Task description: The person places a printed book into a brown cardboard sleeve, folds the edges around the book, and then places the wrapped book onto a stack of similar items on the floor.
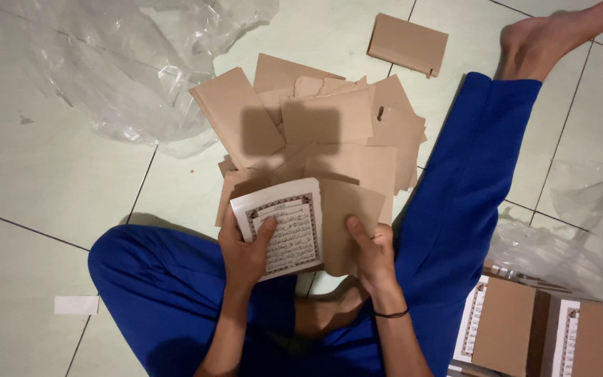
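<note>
My left hand (pixel 244 253) grips a stack of white printed pages (pixel 287 227) with an ornate dark border, thumb across the top sheet. My right hand (pixel 370 253) holds a brown paper wrapper sheet (pixel 347 213) that lies against the right side of the stack. Both hands are over my lap, between my legs in blue trousers (pixel 455 181). Just beyond them a loose pile of brown paper sheets (pixel 322 126) is spread on the tiled floor.
A sheet of crumpled clear plastic (pixel 127 63) lies at the upper left. One brown wrapped packet (pixel 407 43) rests apart at the top. More wrapped printed stacks (pixel 525 335) sit at the lower right under clear plastic (pixel 581 230). A white slip (pixel 76 304) lies at left.
</note>
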